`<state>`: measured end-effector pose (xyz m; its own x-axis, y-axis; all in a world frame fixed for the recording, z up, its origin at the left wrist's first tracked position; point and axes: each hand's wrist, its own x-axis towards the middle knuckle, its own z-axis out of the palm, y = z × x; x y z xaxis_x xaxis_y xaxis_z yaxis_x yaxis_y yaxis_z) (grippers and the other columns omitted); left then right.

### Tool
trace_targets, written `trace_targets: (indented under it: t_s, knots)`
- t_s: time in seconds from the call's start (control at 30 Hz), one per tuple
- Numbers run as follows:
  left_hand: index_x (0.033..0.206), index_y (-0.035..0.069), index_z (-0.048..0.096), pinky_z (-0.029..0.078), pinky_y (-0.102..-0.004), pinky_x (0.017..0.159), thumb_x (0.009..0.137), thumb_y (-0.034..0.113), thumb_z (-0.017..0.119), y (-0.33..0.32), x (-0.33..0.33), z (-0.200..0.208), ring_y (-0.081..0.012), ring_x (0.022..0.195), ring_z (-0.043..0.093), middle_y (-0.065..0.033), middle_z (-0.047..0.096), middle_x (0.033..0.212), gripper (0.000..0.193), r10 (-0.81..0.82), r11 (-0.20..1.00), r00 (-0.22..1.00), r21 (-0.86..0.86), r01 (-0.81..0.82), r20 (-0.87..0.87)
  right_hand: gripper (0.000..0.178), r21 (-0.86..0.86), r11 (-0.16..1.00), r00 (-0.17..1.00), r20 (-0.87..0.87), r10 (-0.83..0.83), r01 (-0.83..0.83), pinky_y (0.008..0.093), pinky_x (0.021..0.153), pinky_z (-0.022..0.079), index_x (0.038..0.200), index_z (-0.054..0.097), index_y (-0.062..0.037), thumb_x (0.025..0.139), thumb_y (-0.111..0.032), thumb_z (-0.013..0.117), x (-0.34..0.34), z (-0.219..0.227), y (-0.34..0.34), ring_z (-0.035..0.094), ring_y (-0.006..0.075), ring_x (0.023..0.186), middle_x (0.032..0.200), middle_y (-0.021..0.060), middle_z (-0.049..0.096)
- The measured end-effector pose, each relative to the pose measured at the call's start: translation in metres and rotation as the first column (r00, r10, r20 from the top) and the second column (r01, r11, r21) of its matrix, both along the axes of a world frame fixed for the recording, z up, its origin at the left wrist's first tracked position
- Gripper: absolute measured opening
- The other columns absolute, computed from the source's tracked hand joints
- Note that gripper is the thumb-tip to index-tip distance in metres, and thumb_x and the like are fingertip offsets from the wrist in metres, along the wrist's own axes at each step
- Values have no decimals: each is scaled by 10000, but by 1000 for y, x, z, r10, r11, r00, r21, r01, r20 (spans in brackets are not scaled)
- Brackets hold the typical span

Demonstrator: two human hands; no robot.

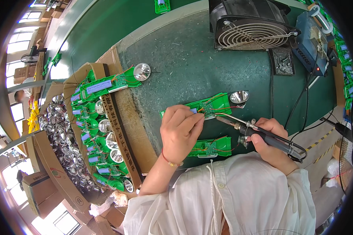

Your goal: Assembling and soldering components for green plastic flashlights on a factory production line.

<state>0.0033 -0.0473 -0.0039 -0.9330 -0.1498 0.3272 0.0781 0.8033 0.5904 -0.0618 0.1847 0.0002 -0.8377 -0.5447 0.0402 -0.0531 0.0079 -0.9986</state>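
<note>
Soldering at mid-surface: left hand pinching wires onto green circuit assembly, right hand gripping soldering iron; hot tip beside fingertips risks burn or bridged joint if either slips.

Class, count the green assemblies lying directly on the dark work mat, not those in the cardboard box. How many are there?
2. One green assembly lies under the left hand and the soldering iron; the second assembly lies nearer the person, between both hands. Others may be hidden.

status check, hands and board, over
Left hand pinching wire on green board. Right hand gripping soldering iron, tip at board. Second board lies beside, nothing blocking.
</note>
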Motion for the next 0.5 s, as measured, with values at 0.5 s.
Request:
trace_targets:
  t_s: [0.5]
  knots:
    - [750, 61, 661, 476, -324, 684, 606, -8, 710, -1, 2, -1, -247, 825, 577, -43, 586, 733, 167, -7, 999, 1000, 44, 7, -4, 187, 48, 998, 1000, 13, -27, 26, 228, 494, 423, 820, 518, -10, 761, -108, 666, 4, 0, -4, 548, 102, 562, 685, 87, 589]
